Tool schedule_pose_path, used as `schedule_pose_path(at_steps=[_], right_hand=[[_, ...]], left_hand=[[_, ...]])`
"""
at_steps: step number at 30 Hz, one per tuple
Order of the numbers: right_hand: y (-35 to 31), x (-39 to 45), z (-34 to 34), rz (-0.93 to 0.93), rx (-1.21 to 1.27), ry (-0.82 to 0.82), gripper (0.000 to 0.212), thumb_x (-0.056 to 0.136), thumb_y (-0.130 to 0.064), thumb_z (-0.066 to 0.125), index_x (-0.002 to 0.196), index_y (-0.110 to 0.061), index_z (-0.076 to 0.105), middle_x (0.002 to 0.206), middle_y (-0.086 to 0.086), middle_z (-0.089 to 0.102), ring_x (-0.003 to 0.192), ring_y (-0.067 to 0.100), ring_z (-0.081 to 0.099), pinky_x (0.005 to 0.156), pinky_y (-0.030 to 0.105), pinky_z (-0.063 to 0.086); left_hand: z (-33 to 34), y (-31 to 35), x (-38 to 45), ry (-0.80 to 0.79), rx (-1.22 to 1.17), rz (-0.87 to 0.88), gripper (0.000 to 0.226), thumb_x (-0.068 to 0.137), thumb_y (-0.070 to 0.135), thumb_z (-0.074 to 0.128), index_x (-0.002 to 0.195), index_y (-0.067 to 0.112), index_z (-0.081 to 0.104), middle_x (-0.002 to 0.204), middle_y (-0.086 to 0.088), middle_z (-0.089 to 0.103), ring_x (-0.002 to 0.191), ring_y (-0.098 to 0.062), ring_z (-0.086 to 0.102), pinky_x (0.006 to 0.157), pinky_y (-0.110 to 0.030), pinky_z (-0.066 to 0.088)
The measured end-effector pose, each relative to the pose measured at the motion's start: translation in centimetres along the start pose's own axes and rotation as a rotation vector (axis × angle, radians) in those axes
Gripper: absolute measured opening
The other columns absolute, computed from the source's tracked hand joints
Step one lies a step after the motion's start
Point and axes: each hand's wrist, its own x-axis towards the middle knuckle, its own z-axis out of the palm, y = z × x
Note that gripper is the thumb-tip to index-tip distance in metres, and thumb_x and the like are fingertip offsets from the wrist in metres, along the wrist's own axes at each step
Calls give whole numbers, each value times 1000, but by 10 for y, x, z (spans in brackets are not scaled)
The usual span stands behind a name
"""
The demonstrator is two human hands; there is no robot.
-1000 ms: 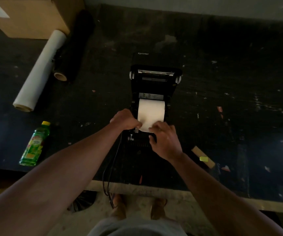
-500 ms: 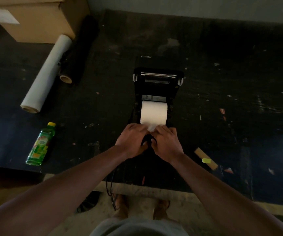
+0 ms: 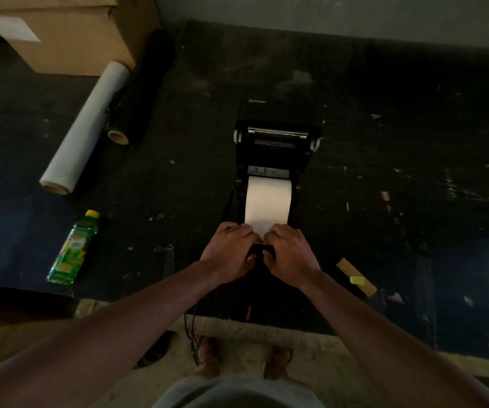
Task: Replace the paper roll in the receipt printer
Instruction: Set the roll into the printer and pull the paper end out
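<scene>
A black receipt printer stands on the dark table with its lid swung open away from me. A white paper roll lies in its bay, and the loose end of the paper comes toward me. My left hand and my right hand sit side by side at the printer's near edge. Both pinch the paper's loose end between thumbs and fingers. The front of the printer under my hands is hidden.
A green drink bottle lies at the left. Behind it lie a long white film roll, a black roll and a cardboard box. A strip of wood with a yellow tag lies at the right. A cable hangs over the table's near edge.
My hands have come together at the printer's near edge and drawn the paper end toward me. The left hand moved right from the roll's side.
</scene>
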Motion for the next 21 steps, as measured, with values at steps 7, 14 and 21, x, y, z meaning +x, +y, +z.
schedule_pose_path(at_steps=[7, 14, 21], right_hand=[[6, 0, -6, 30, 142, 26, 8, 90, -10, 65, 93, -14, 71, 95, 5, 67, 87, 21, 60, 80, 38, 52], [1, -4, -8, 0, 130, 30, 2, 88, -18, 66, 87, -18, 67, 89, 0, 65, 86, 15, 53, 81, 33, 46], [4, -34, -1, -2, 126, 101, 18, 80, -4, 71, 94, -16, 68, 102, 2, 65, 96, 18, 61, 83, 33, 53]], left_hand=[[-8, 2, 5, 19, -98, -56, 32, 87, 15, 73, 118, 19, 73, 112, -1, 72, 104, -23, 66, 96, -37, 43], [-10, 3, 7, 20, -38, -50, 22, 92, 24, 72, 113, 24, 78, 110, 1, 70, 104, -20, 65, 94, -36, 43], [-6, 1, -18, 57, -164, -2, 19, 87, 15, 75, 104, 21, 82, 106, 1, 79, 99, -20, 71, 91, -40, 50]])
